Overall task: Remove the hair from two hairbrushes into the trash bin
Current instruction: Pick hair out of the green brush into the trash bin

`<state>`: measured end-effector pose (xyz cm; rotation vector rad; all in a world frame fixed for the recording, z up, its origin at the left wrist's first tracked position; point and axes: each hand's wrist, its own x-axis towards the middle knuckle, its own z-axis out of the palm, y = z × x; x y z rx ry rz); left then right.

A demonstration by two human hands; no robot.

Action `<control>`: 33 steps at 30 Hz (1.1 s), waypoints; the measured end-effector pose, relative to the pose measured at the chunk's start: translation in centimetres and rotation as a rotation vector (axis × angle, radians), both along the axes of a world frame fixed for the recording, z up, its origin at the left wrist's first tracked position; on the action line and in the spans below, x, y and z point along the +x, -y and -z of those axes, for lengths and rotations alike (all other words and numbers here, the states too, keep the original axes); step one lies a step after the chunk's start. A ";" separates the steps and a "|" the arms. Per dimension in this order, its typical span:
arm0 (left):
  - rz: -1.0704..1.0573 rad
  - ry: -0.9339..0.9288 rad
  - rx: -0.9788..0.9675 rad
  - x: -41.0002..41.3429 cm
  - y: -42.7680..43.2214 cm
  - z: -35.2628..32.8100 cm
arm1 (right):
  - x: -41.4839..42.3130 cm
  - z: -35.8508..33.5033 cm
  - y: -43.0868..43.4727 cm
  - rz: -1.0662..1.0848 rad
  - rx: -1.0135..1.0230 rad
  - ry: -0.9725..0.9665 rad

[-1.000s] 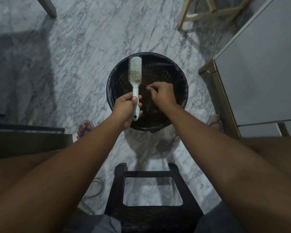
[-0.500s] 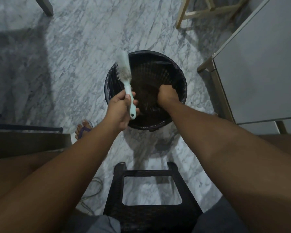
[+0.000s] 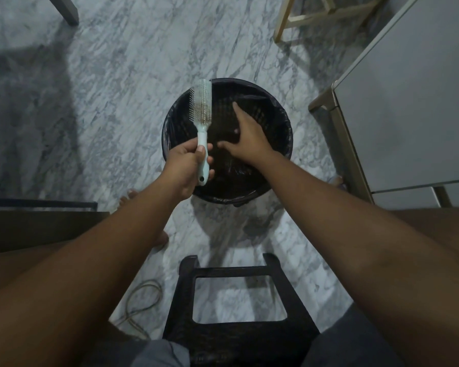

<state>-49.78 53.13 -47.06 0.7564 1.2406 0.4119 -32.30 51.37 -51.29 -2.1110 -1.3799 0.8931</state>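
Observation:
A pale green hairbrush (image 3: 203, 107) with hair caught in its bristles is held upright by its handle in my left hand (image 3: 188, 165), over the left rim of a round black trash bin (image 3: 284, 123) lined with a black bag. My right hand (image 3: 247, 137) hovers over the bin's mouth, just right of the brush, fingers spread and holding nothing that I can see. Only one brush is in view.
The bin stands on a grey marble floor. A grey cabinet (image 3: 408, 102) is at the right, a wooden frame (image 3: 326, 14) at the back right, a black stool (image 3: 239, 308) between my knees, a cord loop (image 3: 143, 300) on the floor at lower left.
My right hand went from pinched beside the brush down into the bin as a fist, and has now risen with fingers spread. The brush tilted left, then came back closer to upright.

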 end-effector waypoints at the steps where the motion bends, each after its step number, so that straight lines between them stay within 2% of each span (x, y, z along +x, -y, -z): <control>1: 0.008 0.003 0.003 0.2 0.1 -0.1 | -0.5 -0.4 -0.4 0.023 0.063 -0.052; 3: 0.019 0.012 0.015 0.5 0.1 -0.4 | -1.2 -0.8 -0.9 0.045 0.138 -0.095; 5: 0.016 0.023 0.033 0.8 0.0 -0.8 | -1.8 -0.5 -1.0 0.051 0.113 -0.060; 8: -0.040 0.045 0.049 0.8 -0.3 -1.2 | -2.1 1.1 -0.5 0.107 -0.053 -0.046; 13: -0.172 0.118 0.052 0.3 -2.2 -2.0 | -1.0 3.3 1.5 0.100 -0.375 0.112; 19: -0.098 0.077 0.074 0.6 -2.9 -3.0 | -0.8 2.6 2.7 -0.012 -0.577 0.143; 21: -0.061 0.029 0.069 0.7 -2.2 -2.6 | -0.8 1.7 2.2 -0.016 -0.543 0.132; 24: -0.029 -0.031 0.053 0.9 -1.1 -1.9 | 0.1 0.0 1.4 0.130 -0.375 0.141; 26: -0.018 -0.034 0.035 1.0 -0.5 -1.5 | 1.0 -0.9 0.7 0.173 -0.343 0.119; 28: -0.007 -0.038 0.028 1.1 0.0 -1.2 | 1.4 -1.6 0.1 0.224 -0.231 0.040; 30: -0.004 -0.044 0.022 1.4 0.5 -0.9 | 0.8 -2.7 -0.4 0.278 -0.011 -0.097; 33: 0.011 -0.056 0.005 1.8 0.9 -0.5 | -0.8 -4.1 -0.7 0.194 0.132 -0.201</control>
